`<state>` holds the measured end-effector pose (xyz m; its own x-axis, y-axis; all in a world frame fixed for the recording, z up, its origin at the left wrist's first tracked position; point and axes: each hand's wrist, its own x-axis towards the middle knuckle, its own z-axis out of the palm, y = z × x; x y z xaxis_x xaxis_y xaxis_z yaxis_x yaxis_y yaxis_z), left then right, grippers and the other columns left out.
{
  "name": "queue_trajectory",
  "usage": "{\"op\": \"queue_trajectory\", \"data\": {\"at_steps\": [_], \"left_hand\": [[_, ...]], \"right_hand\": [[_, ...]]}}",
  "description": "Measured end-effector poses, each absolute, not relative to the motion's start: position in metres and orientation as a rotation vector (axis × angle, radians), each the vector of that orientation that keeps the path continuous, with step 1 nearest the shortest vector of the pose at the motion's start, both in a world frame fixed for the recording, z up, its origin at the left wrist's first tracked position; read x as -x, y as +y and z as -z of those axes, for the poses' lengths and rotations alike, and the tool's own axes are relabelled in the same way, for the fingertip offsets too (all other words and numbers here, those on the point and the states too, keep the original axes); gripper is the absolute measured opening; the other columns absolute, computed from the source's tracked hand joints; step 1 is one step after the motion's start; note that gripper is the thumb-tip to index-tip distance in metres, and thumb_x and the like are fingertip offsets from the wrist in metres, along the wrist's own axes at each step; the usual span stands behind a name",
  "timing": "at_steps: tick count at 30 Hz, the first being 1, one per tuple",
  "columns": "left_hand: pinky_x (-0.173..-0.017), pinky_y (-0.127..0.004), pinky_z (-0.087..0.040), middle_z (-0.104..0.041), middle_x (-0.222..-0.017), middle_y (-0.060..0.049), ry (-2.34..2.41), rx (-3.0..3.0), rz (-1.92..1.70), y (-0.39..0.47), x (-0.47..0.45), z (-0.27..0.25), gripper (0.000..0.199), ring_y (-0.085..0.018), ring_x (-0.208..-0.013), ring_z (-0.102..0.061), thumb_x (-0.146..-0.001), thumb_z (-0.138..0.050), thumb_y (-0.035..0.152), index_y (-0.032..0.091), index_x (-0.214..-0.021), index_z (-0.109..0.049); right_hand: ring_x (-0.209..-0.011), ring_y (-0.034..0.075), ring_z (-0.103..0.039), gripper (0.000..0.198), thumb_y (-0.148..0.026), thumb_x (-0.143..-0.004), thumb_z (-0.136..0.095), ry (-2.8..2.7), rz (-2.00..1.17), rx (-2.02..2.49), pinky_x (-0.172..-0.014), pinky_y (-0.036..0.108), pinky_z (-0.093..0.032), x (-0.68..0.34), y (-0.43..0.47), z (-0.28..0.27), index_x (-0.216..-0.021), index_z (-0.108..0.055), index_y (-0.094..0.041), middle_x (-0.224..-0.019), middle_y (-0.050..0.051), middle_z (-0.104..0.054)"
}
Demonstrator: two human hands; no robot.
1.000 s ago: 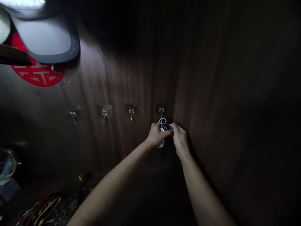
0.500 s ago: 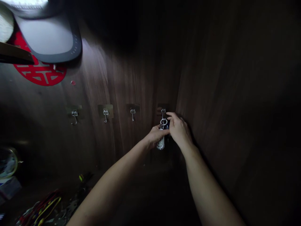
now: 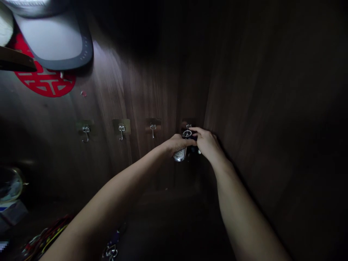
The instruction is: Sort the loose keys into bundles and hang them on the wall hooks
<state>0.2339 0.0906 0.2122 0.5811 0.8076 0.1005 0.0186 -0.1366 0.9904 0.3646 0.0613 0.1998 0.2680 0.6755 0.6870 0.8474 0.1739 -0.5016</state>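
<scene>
A bunch of keys (image 3: 179,155) with a silver-white tag or fob and a round metal ring (image 3: 187,133) is at the rightmost wall hook (image 3: 189,125). My left hand (image 3: 178,143) is closed on it, thumb across the front and the fob showing below. From the right, my right hand (image 3: 206,142) curls around the dark side of the bunch, its index fingertip at the ring and hook; its thumb is hidden. Whether the ring is over the hook I cannot tell.
Three more hooks (image 3: 121,130) run in a row leftward along the dark wood wall. A grey cap (image 3: 54,40) hangs above a red round paper cutting (image 3: 49,85). Lower left are cords (image 3: 45,237), another key bunch (image 3: 111,250) and a round glass-fronted thing (image 3: 11,185).
My left hand has risen slightly, lifting and tilting the keys and ring up towards the hook. My right index finger has come closer over the hook. Another key bunch shows below my left arm.
</scene>
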Motion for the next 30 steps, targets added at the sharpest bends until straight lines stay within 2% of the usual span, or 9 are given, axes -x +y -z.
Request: {"op": "queue_trajectory", "data": {"at_steps": [4, 8, 12, 16, 19, 23, 27, 30], "left_hand": [[-0.056, -0.025, -0.048, -0.063, -0.065, -0.003, 0.588, -1.568, -0.751, 0.078, -0.213, -0.208, 0.021, -0.012, -0.056, -0.058, -0.059, -0.074, 0.021, 0.012, -0.073, -0.061], [-0.059, -0.022, -0.047, -0.064, -0.072, -0.003, 0.524, -1.585, -0.7, 0.066, -0.184, -0.165, 0.025, -0.011, -0.062, -0.058, -0.059, -0.074, 0.023, 0.014, -0.08, -0.062], [-0.054, -0.021, -0.043, -0.062, -0.066, 0.0, 0.824, -1.69, -0.615, 0.054, -0.144, -0.097, 0.025, -0.011, -0.058, -0.056, -0.06, -0.071, 0.029, 0.013, -0.078, -0.063], [-0.062, -0.024, -0.045, -0.066, -0.076, 0.0, 1.121, -1.809, -0.578, 0.041, -0.098, -0.042, 0.029, -0.017, -0.072, -0.061, -0.062, -0.069, 0.031, 0.015, -0.087, -0.066], [-0.072, -0.027, -0.046, -0.068, -0.088, -0.003, 1.229, -1.924, -0.648, 0.032, -0.07, -0.02, 0.03, -0.021, -0.085, -0.062, -0.065, -0.065, 0.024, 0.017, -0.094, -0.065], [-0.087, -0.029, -0.044, -0.063, -0.107, -0.006, 1.291, -2.012, -0.814, 0.023, -0.038, -0.006, 0.047, -0.021, -0.1, -0.058, -0.066, -0.059, 0.015, 0.019, -0.113, -0.056], [-0.098, -0.035, -0.038, -0.054, -0.122, -0.009, 1.382, -2.077, -0.938, 0.01, -0.005, -0.002, 0.057, -0.022, -0.114, -0.05, -0.065, -0.06, 0.013, 0.019, -0.121, -0.049], [-0.101, -0.036, -0.037, -0.053, -0.124, -0.009, 1.359, -2.092, -1.018, -0.004, 0.025, -0.002, 0.053, -0.022, -0.116, -0.048, -0.071, -0.06, 0.019, 0.02, -0.122, -0.048]], "right_hand": [[-0.081, 0.018, -0.064, 0.046, -0.009, -0.076, -0.037, -1.462, 0.225, 1.533, -0.073, 0.03, -0.048, -0.363, 0.059, -0.2, -0.108, -0.064, -0.027, -0.086, 0.002, -0.07], [-0.081, 0.02, -0.064, 0.046, -0.008, -0.076, -0.037, -1.458, 0.218, 1.531, -0.073, 0.032, -0.047, -0.362, 0.059, -0.198, -0.109, -0.064, -0.027, -0.085, 0.003, -0.07], [-0.084, 0.021, -0.063, 0.045, -0.009, -0.077, -0.038, -1.462, 0.258, 1.494, -0.076, 0.034, -0.047, -0.359, 0.057, -0.191, -0.113, -0.061, -0.025, -0.09, 0.005, -0.068], [-0.09, 0.021, -0.06, 0.042, -0.013, -0.08, -0.04, -1.455, 0.4, 1.292, -0.083, 0.036, -0.045, -0.34, 0.046, -0.167, -0.117, -0.057, -0.022, -0.097, 0.007, -0.065], [-0.085, 0.019, -0.061, 0.035, -0.018, -0.083, -0.039, -1.554, 0.264, 1.215, -0.08, 0.034, -0.047, -0.312, 0.037, -0.133, -0.111, -0.06, -0.023, -0.09, 0.004, -0.066], [-0.086, 0.018, -0.061, 0.032, -0.019, -0.083, -0.04, -1.853, -0.026, 1.186, -0.079, 0.033, -0.048, -0.267, 0.029, -0.08, -0.107, -0.061, -0.023, -0.089, 0.004, -0.065], [-0.095, 0.017, -0.059, 0.036, -0.016, -0.084, -0.038, -2.09, -0.295, 1.213, -0.086, 0.032, -0.046, -0.23, 0.016, -0.034, -0.112, -0.058, -0.026, -0.099, 0.003, -0.064], [-0.101, 0.017, -0.057, 0.038, -0.015, -0.084, -0.037, -2.175, -0.417, 1.251, -0.089, 0.033, -0.045, -0.21, 0.004, -0.011, -0.113, -0.058, -0.029, -0.107, 0.002, -0.062]]}}
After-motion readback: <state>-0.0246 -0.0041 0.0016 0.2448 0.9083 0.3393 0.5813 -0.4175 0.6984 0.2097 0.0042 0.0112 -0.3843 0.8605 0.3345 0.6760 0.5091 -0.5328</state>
